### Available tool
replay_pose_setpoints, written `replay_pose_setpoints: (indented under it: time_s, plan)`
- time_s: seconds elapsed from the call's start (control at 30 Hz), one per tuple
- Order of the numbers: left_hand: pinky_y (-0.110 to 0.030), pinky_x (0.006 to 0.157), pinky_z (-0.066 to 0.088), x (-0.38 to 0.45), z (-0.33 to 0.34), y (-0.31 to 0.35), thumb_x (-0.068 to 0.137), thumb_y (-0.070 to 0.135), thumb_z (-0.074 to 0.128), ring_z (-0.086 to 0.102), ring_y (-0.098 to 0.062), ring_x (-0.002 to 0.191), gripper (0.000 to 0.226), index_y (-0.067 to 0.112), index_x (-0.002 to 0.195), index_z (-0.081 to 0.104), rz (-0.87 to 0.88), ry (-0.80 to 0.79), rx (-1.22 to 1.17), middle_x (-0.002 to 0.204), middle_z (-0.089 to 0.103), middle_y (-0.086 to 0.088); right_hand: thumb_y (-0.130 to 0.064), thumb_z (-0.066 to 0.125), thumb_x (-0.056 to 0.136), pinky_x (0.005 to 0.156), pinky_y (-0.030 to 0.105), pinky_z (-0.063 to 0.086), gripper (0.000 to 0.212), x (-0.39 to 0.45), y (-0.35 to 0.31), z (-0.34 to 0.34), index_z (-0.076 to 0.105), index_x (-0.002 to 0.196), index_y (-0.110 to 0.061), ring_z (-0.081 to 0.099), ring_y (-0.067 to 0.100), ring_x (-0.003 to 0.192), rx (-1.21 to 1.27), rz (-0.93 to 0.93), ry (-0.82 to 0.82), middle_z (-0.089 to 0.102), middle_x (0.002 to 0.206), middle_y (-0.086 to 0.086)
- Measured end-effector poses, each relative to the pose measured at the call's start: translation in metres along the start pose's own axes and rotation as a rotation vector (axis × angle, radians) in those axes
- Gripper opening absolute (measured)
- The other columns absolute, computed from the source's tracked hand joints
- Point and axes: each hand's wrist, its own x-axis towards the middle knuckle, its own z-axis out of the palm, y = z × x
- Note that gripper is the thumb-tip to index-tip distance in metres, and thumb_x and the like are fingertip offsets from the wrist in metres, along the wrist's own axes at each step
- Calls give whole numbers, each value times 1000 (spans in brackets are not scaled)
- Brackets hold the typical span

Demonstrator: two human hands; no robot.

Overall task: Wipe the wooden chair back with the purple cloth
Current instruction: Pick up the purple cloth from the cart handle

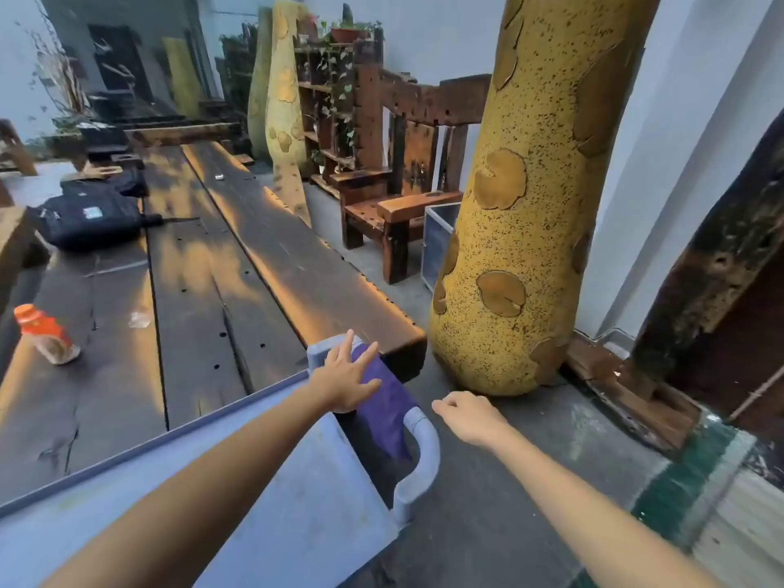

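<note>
The purple cloth [388, 407] hangs over the curved handle bar [420, 456] of a grey cart [292, 515] at the bottom centre. My left hand [345, 377] lies flat on the cloth's upper end with fingers spread. To the right of the cloth, my right hand [464, 415] hovers loosely curled and holds nothing. The wooden chair [407, 171] stands several steps ahead against the white wall; its dark, heavy back [428, 99] faces me.
A long dark wooden table [220, 256] runs along the left and carries an orange-capped bottle [44, 339] and a black bag [85, 218]. A big yellow speckled vase [526, 214] rises between me and the chair. A grey box [439, 239] sits beside the chair.
</note>
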Motion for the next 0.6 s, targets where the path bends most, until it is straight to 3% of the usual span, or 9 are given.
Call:
replay_pose_setpoints:
  time_s: [0.07,0.13,0.2,0.27,0.33,0.43,0.5,0.6]
  plan:
    - [-54,121,12,13,8,-8,98,53,44,-4,-42,154,79,33,161,0,-56,-63,-45,167,-13,-18,-60,34,98,100,42,49,51,26,-3,16,69,109,-23,60,33,114,40,16,-96,67,125,6]
    - [-54,123,11,26,16,-18,97,50,46,-1,-42,153,84,24,162,1,-121,-107,-101,168,-3,-19,-61,31,102,106,41,45,63,43,-6,34,63,132,-15,57,32,124,131,56,-194,61,139,11]
    - [-51,120,21,45,23,-24,87,54,44,18,-42,150,87,15,160,16,-175,-123,-198,163,22,-18,-62,35,102,110,41,44,71,67,-10,52,53,146,-8,57,32,129,306,156,-278,59,144,15]
    - [-47,113,30,55,22,-23,80,56,39,34,-41,140,82,13,149,37,-195,-81,-226,149,43,-18,-61,45,100,103,43,53,69,77,-10,64,53,145,-10,68,32,118,642,286,-370,68,131,17]
    - [-50,110,30,81,29,-30,90,52,44,27,-43,141,68,13,146,39,-217,-40,-221,146,40,-23,-57,54,99,86,42,62,57,100,-14,70,61,134,-13,75,33,103,927,367,-442,76,117,15]
    - [-56,115,23,113,35,-35,97,43,46,1,-38,153,57,18,148,40,-165,33,-98,162,16,-27,-40,60,101,97,48,57,41,135,-20,74,68,127,-9,72,35,108,1159,331,-344,77,114,14]
    - [-60,118,12,133,39,-36,96,46,44,-6,-36,154,52,18,140,51,-147,-16,8,165,11,-26,-37,58,103,93,48,59,30,148,-27,73,69,122,-16,72,34,105,1232,280,-238,77,113,13]
    - [-66,115,-6,158,41,-32,98,52,32,-6,-31,155,58,14,137,54,-144,-173,148,163,23,-20,-44,54,104,83,40,60,27,164,-35,62,65,122,-26,74,28,105,1418,200,-214,77,116,10]
